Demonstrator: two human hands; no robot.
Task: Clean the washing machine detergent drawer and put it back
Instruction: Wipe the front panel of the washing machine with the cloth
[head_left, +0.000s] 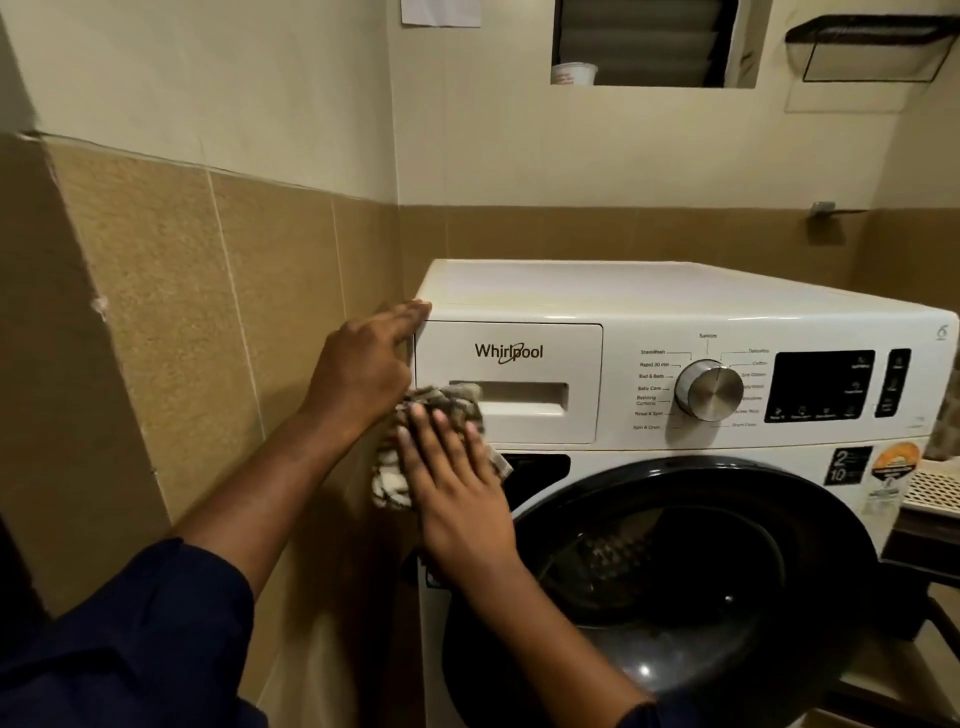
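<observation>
- cloth (445, 401) — its middle lies under the right hand (457, 493)
- drawer (519, 358): near-left corner hidden behind cloth and hand
- labels right of the dial (709, 389) are blurred
- display (821, 384) icons too small to read
- basket (935, 488) — cut off at the right edge

One washing machine (675, 291) here, carrying one detergent drawer (540, 358), one silver dial (709, 389), one dark display (821, 384) and one round door (675, 571). Two hands in play, a left hand (363, 369) and a right hand (457, 483), and just the one patterned cloth (447, 402). Higher up, one sheet of paper (440, 13) and one white cup (574, 74).
</observation>
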